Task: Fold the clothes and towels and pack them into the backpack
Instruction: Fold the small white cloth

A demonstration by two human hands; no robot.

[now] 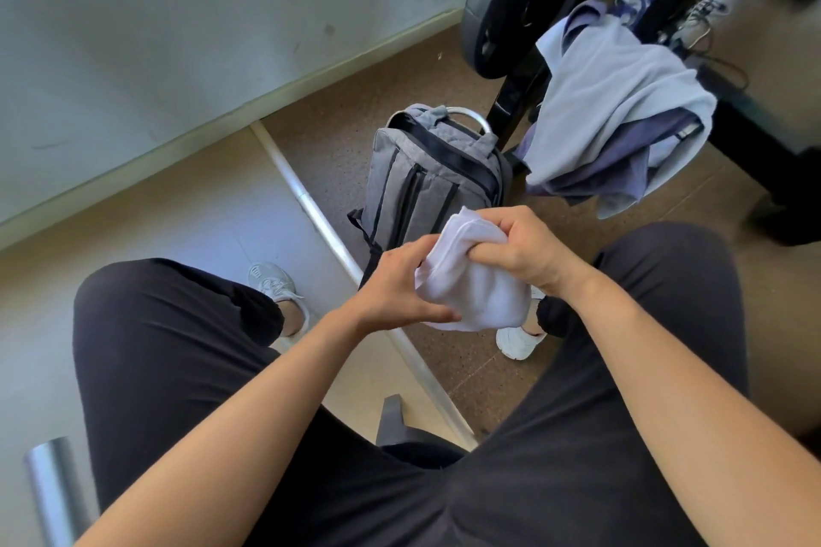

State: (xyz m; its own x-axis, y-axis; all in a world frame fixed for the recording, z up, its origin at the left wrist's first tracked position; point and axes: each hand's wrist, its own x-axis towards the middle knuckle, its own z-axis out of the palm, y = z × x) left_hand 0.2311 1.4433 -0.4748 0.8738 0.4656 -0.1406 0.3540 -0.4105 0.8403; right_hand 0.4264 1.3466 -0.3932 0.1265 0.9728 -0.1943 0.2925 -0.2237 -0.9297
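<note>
- Hands first: your right hand (528,253) is clenched over the top of the white cloth (477,298), fingers curled in and bunching it. Your left hand (400,284) grips the left edge, with the thumb tucked under. Both are holding it in the air between your knees, so it looks like you're mid-fold.
- The black rack (515,98) with the weight plate (511,0) is basically working as a clothes hanger here.
- The pile of clothes (622,102), pale grey-blue over purple, is draped on the rack frame and hanging loose. My guess is that's the unfolded queue, parked off the floor and within reach of your right side.
- The grey backpack (426,173) stands upright on the floor, leaning against the rack leg just in front of your hands. Its long axis runs away from you, the handle (471,115) is at the far end, and the pocket side faces left. I can't tell if the main zip is open. It looks shut from here, so you'd probably need a free hand for it before packing.
- The white cloth is a small, puffy bundle. Its long axis runs from your lap out toward the backpack, with the neat hemmed end at the far end and the rounded bulk hanging nearer you.
</note>
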